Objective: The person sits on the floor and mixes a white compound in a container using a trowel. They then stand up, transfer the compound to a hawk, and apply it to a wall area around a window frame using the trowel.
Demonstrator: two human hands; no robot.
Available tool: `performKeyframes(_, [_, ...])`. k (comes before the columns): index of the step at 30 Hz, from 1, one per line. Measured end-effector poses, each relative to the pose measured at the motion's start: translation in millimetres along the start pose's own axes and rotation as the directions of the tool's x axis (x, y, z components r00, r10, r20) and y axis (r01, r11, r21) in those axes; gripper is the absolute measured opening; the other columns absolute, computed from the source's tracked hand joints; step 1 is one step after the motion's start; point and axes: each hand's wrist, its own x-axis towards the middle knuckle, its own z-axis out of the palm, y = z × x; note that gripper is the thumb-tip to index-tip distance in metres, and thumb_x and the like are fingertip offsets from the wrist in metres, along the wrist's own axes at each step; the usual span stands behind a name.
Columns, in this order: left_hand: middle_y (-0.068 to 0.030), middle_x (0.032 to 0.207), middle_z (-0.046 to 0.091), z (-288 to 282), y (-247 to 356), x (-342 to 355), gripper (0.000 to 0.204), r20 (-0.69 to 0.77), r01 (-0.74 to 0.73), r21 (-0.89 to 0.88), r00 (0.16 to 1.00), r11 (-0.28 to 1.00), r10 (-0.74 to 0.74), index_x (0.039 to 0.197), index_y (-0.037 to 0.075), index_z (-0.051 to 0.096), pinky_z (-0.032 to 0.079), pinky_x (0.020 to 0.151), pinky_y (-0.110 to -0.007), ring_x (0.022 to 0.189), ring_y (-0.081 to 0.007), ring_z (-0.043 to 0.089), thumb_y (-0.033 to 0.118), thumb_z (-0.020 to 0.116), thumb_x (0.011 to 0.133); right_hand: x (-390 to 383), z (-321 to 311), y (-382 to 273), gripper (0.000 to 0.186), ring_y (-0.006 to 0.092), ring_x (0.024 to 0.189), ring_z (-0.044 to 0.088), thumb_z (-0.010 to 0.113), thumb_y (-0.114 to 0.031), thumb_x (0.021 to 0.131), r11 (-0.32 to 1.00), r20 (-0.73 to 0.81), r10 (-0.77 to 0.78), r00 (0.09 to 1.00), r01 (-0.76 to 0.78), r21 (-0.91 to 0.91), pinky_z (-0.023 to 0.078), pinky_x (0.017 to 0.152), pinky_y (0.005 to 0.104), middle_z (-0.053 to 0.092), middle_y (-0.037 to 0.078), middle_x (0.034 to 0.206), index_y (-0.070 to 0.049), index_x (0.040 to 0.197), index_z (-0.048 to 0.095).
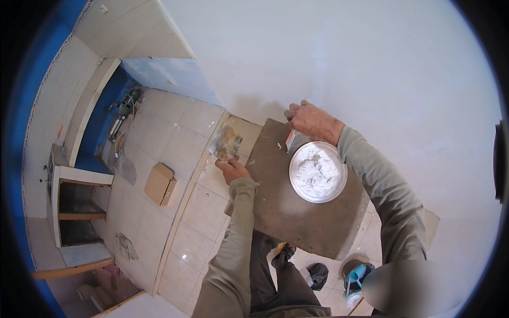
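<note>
My left hand is closed on the near end of a flat, blotched piece, grey and yellowish, smeared like a used putty board; its exact kind is unclear. It is held out past the left edge of a brown tabletop. A round white basin of white powder or paste stands on that top. Beyond the basin, near the wall, my right hand has its fingers curled; whatever they hold is hidden. Just beneath it shows a small white-and-red item, partly covered by the hand.
A pale wall rises close behind the table. Left on the tiled floor sit a cardboard box and a green machine with cables. Below the table are a black bag and a bucket with a light-blue tool. A floor ledge runs alongside.
</note>
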Motion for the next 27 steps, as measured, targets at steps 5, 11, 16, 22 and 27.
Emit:
performKeyframes(5, [-0.0274,0.112,0.061,-0.5,-8.0,0.2,0.051,-0.035,0.02,-0.005,0.999,1.0,-0.021,0.132,-0.006,0.024,0.056,0.081,-0.039,0.095,-0.0368,0.065,0.031,0.037,0.101,33.6,7.7,-9.6,0.009,0.0189,0.099,0.056,0.06,-0.011,0.079,1.0,-0.021,0.004,1.0,-0.005,-0.024,0.048,0.078,0.0357,0.058,0.002,0.092,-0.013,0.084,0.067])
performKeyframes(11, [-0.0326,0.105,0.058,5.7,-15.9,2.4,0.041,-0.161,-0.108,-0.132,0.983,0.985,0.087,0.12,-0.003,0.032,0.048,0.077,-0.053,0.092,-0.047,0.061,0.033,0.037,0.101,30.5,-0.9,-4.9,0.013,0.0243,0.093,0.058,0.06,-0.012,0.083,0.931,-0.287,0.356,0.889,-0.31,0.193,0.047,0.072,0.0387,0.056,0.005,0.091,-0.012,0.096,0.062])
performKeyframes(16, [-0.0249,0.1,0.065,2.8,-3.4,-0.2,0.036,-0.054,-0.046,0.02,0.997,0.999,0.047,0.117,-0.001,0.033,0.05,0.077,-0.05,0.093,-0.0411,0.064,0.031,0.037,0.101,-56.2,-3.4,-3.9,0.016,0.0251,0.078,0.062,0.064,-0.012,0.085,0.604,-0.177,0.694,0.698,-0.431,0.671,0.05,0.066,0.0348,0.062,0.008,0.088,-0.006,0.099,0.058])
performKeyframes(22, [-0.0141,0.097,0.071,0.1,10.1,-2.9,0.028,0.003,0.003,0.179,1.0,0.984,-0.003,0.113,0.004,0.034,0.051,0.078,-0.047,0.093,-0.0347,0.066,0.029,0.037,0.101,-112.7,-27.5,-16.3,0.025,0.014,0.073,0.061,0.065,-0.015,0.088,0.117,0.014,0.899,0.438,-0.271,0.955,0.049,0.065,0.0288,0.064,0.008,0.085,0.001,0.104,0.055])
performKeyframes(27, [-0.0115,0.096,0.071,-4.1,10.8,-2.9,0.026,0.018,-0.038,0.194,0.999,0.98,0.035,0.11,0.005,0.035,0.05,0.078,-0.047,0.091,-0.0335,0.067,0.029,0.036,0.101,-134.5,-58.7,-58.0,0.014,0.0195,0.079,0.063,0.062,-0.006,0.088,0.347,-0.251,0.914,0.32,-0.294,0.89,0.049,0.068,0.0338,0.063,0.011,0.089,-0.001,0.098,0.054])
